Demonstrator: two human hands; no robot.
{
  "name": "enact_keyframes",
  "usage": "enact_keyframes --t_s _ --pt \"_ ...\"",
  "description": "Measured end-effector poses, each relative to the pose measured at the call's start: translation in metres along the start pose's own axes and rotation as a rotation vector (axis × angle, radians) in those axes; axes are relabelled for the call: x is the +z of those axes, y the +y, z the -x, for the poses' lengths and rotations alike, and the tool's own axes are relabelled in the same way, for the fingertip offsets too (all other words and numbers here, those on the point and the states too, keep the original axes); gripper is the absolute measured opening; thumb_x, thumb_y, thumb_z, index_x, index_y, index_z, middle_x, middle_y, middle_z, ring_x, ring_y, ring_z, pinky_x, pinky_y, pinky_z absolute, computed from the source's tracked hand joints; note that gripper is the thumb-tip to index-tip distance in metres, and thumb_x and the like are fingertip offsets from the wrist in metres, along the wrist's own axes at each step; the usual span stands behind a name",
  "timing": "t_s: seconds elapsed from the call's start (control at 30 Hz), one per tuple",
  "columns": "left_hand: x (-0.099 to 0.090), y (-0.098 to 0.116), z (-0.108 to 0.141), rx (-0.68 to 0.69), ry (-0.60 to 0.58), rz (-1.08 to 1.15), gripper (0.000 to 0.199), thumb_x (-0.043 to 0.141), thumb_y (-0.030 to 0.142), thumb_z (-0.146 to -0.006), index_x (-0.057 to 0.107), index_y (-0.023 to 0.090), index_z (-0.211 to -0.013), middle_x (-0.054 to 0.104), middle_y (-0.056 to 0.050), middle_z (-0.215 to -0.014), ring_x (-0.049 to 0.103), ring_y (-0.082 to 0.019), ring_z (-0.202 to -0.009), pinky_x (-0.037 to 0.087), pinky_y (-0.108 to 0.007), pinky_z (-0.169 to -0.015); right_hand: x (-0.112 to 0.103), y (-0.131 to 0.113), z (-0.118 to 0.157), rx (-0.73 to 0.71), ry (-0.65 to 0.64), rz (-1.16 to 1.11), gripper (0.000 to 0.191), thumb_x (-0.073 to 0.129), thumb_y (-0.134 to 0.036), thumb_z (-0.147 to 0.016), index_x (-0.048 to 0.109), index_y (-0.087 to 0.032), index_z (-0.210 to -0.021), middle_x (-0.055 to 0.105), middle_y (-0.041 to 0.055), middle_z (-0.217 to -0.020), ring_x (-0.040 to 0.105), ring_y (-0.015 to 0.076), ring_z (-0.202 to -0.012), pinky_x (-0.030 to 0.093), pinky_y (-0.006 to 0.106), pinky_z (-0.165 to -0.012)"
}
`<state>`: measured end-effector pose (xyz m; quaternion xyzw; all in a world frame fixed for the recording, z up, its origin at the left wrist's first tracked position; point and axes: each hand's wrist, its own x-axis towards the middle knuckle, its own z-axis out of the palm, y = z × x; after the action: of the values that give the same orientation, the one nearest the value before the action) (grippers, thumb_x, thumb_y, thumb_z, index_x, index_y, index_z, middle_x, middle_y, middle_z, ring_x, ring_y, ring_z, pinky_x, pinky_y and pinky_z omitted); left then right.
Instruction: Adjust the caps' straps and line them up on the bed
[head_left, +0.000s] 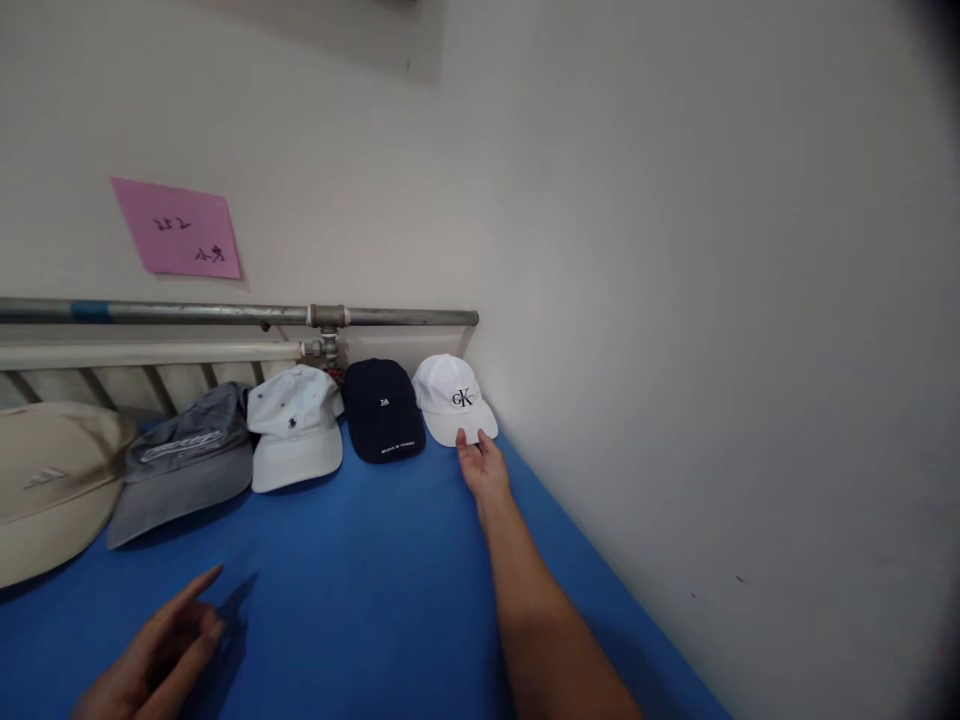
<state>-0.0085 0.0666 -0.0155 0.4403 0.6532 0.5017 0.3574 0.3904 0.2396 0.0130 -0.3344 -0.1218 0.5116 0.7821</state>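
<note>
A row of caps lies on a blue surface (360, 590). At its right end is a white cap (442, 385) with black "CK" lettering. My right hand (484, 468) reaches to its brim, fingertips closed at the front edge; some fingers are hidden. Beside it sits a navy cap (382, 405) with small white lettering. Further left come a pale cap (294, 440) with a small dark emblem, a grey cap (184, 465) and a beige cap (52, 490), cut off by the frame. My left hand (161, 650) hovers low at left, open and loosely bent, holding nothing.
Behind the caps run a metal pipe (202, 314) with a valve (328, 345) and a white radiator (150, 355). A pink paper note (180, 230) with handwriting is on the back wall. A bare side wall (712, 350) bounds the blue surface on the right.
</note>
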Motion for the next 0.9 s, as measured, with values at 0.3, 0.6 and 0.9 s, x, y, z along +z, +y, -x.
enact_keyframes --t_s 0.3,0.6,0.9 --pt "0.005 0.012 0.002 -0.016 -0.027 0.029 0.064 0.083 0.057 -0.047 0.073 0.033 -0.106 0.073 -0.003 -0.083 0.071 -0.033 -0.086 0.059 -0.04 -0.067 0.007 -0.013 0.013 0.032 0.129 0.004 0.032 0.061 -0.034 -0.094 0.059 -0.016 -0.12 0.063 0.0086 -0.119 0.065 0.0207 -0.099 0.057 0.041 -0.084" --pt "0.005 0.044 0.003 -0.124 -0.138 0.389 0.067 0.079 0.06 -0.06 0.069 0.02 -0.113 0.07 -0.003 -0.076 0.06 -0.019 -0.061 0.052 -0.032 -0.059 0.03 -0.01 0.094 0.061 -0.243 0.087 0.011 0.06 -0.014 -0.069 0.054 -0.022 -0.065 0.06 -0.0014 -0.07 0.061 0.0143 -0.068 0.054 0.029 -0.071" --pt "-0.03 0.069 0.047 -0.462 -0.728 0.615 0.049 0.085 0.044 -0.06 0.077 0.017 -0.1 0.077 -0.014 -0.096 0.07 -0.035 -0.09 0.054 -0.045 -0.078 0.046 0.028 0.183 0.329 -0.59 0.166 0.014 0.068 -0.027 -0.066 0.057 -0.02 -0.068 0.064 0.0037 -0.094 0.066 0.0218 -0.084 0.053 0.038 -0.076"
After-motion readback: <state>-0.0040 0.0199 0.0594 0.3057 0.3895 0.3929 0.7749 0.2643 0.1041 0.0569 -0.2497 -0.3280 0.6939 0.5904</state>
